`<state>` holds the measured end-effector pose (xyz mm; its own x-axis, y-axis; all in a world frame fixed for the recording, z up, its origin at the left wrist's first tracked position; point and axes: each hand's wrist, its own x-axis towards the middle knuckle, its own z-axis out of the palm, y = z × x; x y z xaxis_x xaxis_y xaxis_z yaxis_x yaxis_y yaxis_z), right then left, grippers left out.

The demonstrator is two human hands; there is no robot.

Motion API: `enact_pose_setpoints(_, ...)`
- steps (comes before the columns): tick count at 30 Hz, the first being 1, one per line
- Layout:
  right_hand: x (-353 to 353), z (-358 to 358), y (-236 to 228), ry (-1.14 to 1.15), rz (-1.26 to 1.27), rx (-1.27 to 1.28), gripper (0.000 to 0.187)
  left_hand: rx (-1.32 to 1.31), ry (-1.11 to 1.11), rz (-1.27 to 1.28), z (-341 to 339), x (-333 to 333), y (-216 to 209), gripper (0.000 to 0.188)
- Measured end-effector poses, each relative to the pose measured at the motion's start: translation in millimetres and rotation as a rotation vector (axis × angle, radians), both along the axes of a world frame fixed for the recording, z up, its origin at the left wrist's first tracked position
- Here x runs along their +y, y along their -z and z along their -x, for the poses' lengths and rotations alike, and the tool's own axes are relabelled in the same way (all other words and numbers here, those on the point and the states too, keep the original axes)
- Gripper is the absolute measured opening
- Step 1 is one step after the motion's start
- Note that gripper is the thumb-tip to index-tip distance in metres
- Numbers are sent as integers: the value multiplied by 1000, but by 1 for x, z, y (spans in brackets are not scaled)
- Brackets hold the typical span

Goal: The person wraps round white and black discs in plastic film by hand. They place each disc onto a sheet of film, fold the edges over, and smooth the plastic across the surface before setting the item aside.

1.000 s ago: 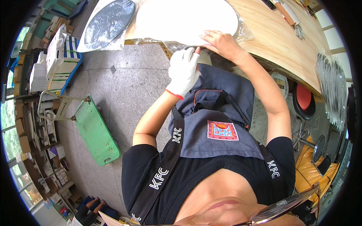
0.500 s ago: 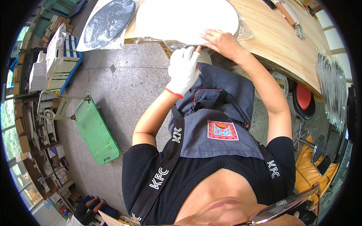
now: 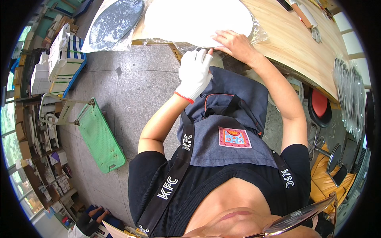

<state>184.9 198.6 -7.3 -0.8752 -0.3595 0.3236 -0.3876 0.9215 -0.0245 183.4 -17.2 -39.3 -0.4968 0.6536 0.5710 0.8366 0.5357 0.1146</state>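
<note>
A large white oval panel (image 3: 194, 20) lies near the table's front edge, with crinkled clear plastic (image 3: 260, 33) showing around its rim. My left hand (image 3: 194, 69), in a white knit glove with a red cuff, is closed at the panel's near edge. One bare fingertip pokes out of the glove, and what lies under the fingers is partly hidden. My bare right hand (image 3: 236, 45) grips the same edge just to the right, fingers bent over the panel's top. To the left, a dark, shiny oval piece (image 3: 115, 25) sits in a clear plastic bag overhanging the table edge.
The wood-grain table (image 3: 293, 51) stretches right, with a roll-shaped tool (image 3: 303, 16) at its back. Several plastic-wrapped pieces (image 3: 349, 97) stand at the far right near a red round stool (image 3: 318, 104). A green trolley (image 3: 102, 139) and stacked white boxes (image 3: 65, 57) stand left.
Both hands stay at the panel's near edge, with barely any movement. The whole view has shifted very slightly.
</note>
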Motion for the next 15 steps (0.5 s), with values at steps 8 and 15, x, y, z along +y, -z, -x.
enact_pose_setpoints(8, 8, 3, 0, -132, -117, 144, 22, -26, -18, 50, -3, 3, -5, 65)
enact_pose_setpoints(15, -10, -69, -6, -200, -40, 259, 20, -106, -72, -69, -8, 1, 17, 34)
